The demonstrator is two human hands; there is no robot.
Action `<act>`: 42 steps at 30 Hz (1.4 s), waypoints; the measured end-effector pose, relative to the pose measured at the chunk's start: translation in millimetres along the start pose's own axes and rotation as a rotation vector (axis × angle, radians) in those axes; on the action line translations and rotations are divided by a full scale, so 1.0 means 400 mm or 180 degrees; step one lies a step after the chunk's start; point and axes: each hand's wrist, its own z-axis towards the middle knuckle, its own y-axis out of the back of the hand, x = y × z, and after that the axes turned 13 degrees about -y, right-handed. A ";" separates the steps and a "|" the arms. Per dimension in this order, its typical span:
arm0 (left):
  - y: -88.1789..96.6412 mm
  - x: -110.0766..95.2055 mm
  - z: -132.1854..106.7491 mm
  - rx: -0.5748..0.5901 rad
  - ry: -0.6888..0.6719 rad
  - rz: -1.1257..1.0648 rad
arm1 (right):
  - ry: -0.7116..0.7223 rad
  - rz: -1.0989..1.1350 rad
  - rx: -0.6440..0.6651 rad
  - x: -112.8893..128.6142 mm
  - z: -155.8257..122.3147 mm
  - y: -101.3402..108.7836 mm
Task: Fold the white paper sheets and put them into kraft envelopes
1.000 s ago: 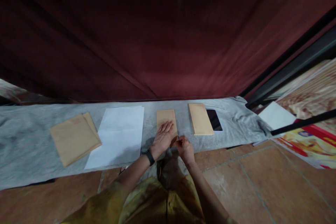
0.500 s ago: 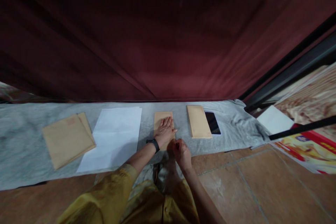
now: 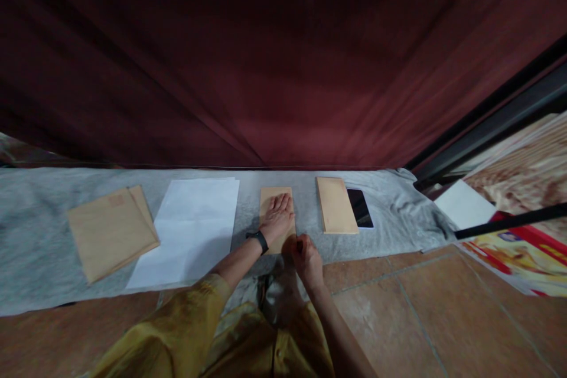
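A narrow brown envelope (image 3: pixel 282 243) lies on the grey cloth in front of me. Flat across its middle rests my left hand (image 3: pixel 277 217), fingers stretched out, holding it down. At the envelope's lower right corner, my right hand (image 3: pixel 307 258) is closed with the fingers curled in. A small dark spot shows at those fingers, but what they hold, if anything, I cannot make out. To the right lies a stack of brown envelopes (image 3: pixel 337 205), partly over a dark-screened phone (image 3: pixel 360 208). On the left are white paper sheets (image 3: pixel 190 230) and larger brown envelopes (image 3: pixel 110 233).
The grey cloth (image 3: pixel 248 207) covers a long, narrow surface. A dark red curtain (image 3: pixel 283 100) hangs behind it. Black metal bars (image 3: pixel 491 112) and a colourful printed box (image 3: pixel 522 254) stand at the right. Tiled floor (image 3: pixel 398 307) lies in front.
My left hand has slid slightly on the envelope, its thumb now closer to the fingers. The right hand stays at the same corner. The view has shifted a little.
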 end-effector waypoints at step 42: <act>-0.039 -0.081 -0.363 -0.1127 0.0259 -0.0501 | -0.0138 0.0660 -0.0019 -0.049 0.035 -0.015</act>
